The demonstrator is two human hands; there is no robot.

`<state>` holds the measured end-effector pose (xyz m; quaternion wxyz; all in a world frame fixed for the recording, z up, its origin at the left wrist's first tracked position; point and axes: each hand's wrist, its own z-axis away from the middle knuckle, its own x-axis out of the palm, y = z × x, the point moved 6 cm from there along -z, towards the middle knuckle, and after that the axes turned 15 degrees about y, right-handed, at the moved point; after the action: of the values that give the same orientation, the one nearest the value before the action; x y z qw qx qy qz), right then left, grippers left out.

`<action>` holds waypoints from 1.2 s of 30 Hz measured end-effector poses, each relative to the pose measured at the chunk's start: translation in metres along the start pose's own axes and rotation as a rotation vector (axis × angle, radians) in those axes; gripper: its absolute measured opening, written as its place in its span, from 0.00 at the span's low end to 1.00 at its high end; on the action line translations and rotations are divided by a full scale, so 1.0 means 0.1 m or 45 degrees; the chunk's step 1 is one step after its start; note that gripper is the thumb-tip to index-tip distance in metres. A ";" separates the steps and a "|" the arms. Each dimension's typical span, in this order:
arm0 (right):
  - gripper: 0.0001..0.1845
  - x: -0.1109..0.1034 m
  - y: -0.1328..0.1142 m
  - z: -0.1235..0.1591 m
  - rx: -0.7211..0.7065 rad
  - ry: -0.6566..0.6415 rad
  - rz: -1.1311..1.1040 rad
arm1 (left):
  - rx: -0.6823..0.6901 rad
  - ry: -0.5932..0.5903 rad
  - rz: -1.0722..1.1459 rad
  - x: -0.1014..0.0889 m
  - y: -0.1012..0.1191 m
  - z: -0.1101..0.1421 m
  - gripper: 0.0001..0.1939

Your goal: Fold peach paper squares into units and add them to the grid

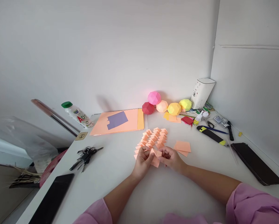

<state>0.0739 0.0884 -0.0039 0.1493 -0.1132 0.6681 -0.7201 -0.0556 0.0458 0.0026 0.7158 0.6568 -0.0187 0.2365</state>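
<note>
My left hand [143, 160] and my right hand [171, 158] meet over the white table [121, 161], both pinching one folded orange paper piece [156, 154] between their fingertips. Just beyond the hands lie several folded orange paper units [154, 137] in rows. A small stack of flat orange paper squares [182, 147] rests to the right of my right hand. Both forearms show pink sleeves.
Orange paper sheets with a purple piece [118, 121] lie at the back. Several paper balls [164, 106] sit by the wall beside a white box [202, 92]. Keys [84, 157] and a phone [52, 199] lie left; a bottle [77, 114], glue, pens and a dark phone [256, 162] lie around.
</note>
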 end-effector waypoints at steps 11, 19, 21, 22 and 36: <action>0.15 0.03 -0.11 0.01 -0.073 -0.076 0.038 | 0.127 0.057 -0.144 -0.03 0.02 -0.02 0.18; 0.18 0.01 -0.13 -0.01 -0.092 -0.018 0.098 | 0.113 0.137 -0.365 -0.12 -0.07 -0.05 0.23; 0.17 0.00 -0.12 -0.02 -0.102 -0.009 0.098 | 0.118 0.136 -0.367 -0.12 -0.06 -0.05 0.23; 0.17 0.00 -0.11 -0.02 -0.102 -0.007 0.090 | 0.120 0.132 -0.362 -0.11 -0.05 -0.05 0.23; 0.19 -0.03 -0.10 -0.03 -0.035 0.034 0.028 | 0.044 0.079 -0.275 -0.05 -0.08 -0.06 0.22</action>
<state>0.0745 0.0926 0.0063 0.1466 -0.0984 0.6811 -0.7106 -0.0594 0.0500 -0.0073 0.7260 0.6595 0.0784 0.1787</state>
